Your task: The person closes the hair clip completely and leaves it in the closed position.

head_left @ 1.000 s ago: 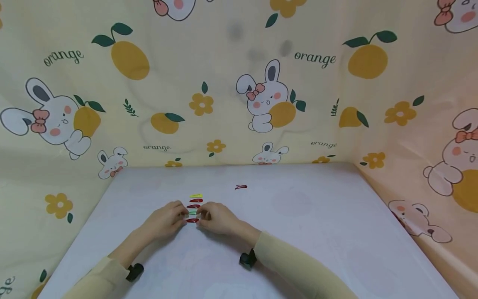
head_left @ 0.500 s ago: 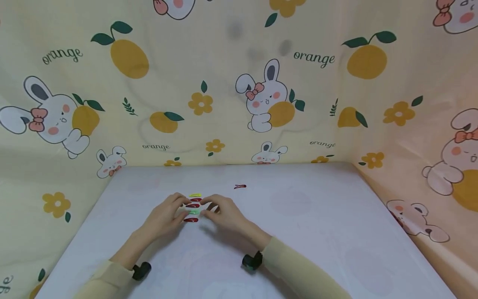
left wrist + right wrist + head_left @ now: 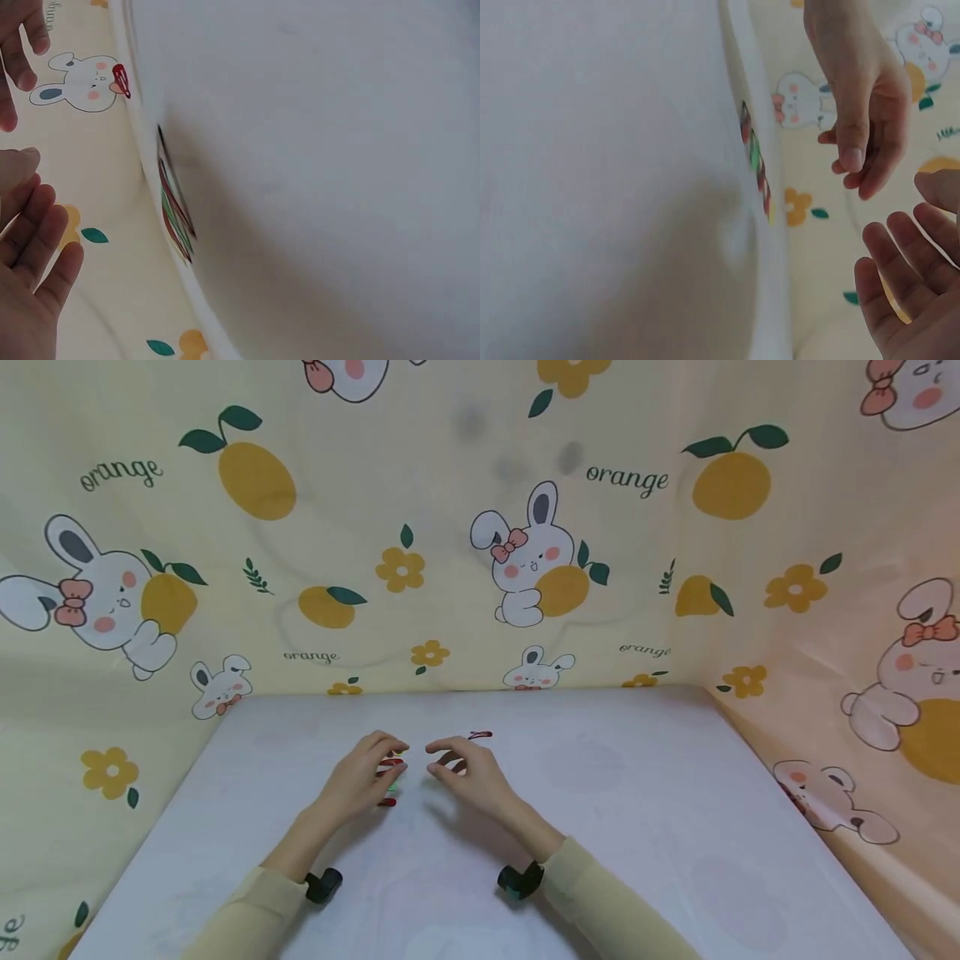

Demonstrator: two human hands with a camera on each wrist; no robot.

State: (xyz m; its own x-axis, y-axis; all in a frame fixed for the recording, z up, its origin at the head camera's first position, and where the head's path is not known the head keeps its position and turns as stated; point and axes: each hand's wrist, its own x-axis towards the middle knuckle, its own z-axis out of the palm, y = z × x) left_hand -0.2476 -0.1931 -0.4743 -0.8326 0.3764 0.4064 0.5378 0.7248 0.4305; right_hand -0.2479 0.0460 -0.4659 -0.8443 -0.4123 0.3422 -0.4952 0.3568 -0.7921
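Observation:
Several snap hair clips lie stacked in a column on the white table. The front red clip [image 3: 387, 802], the green clip [image 3: 392, 787], another red clip [image 3: 390, 762] and a sliver of the yellow clip [image 3: 397, 753] show past my left hand [image 3: 360, 783], which hovers over the column and partly covers it. Facing it, my right hand [image 3: 478, 781] is held in the air to the right of the column. Both hands hold nothing, their fingers loosely bent. The right wrist view shows the green clip [image 3: 754, 154] among the others. Apart from them, a single red clip [image 3: 480, 734] lies farther back.
The white table [image 3: 637, 860] reaches back to a cream curtain [image 3: 450, 527] printed with rabbits and oranges, which also hangs along both sides. A black wrist camera [image 3: 324, 887] sits on the left wrist, another black camera [image 3: 520, 882] on the right.
Both hands have let go of the clips at the column and risen. They have shifted rightward and away from the body, the right hand clear of the column. The front clips shifted slightly.

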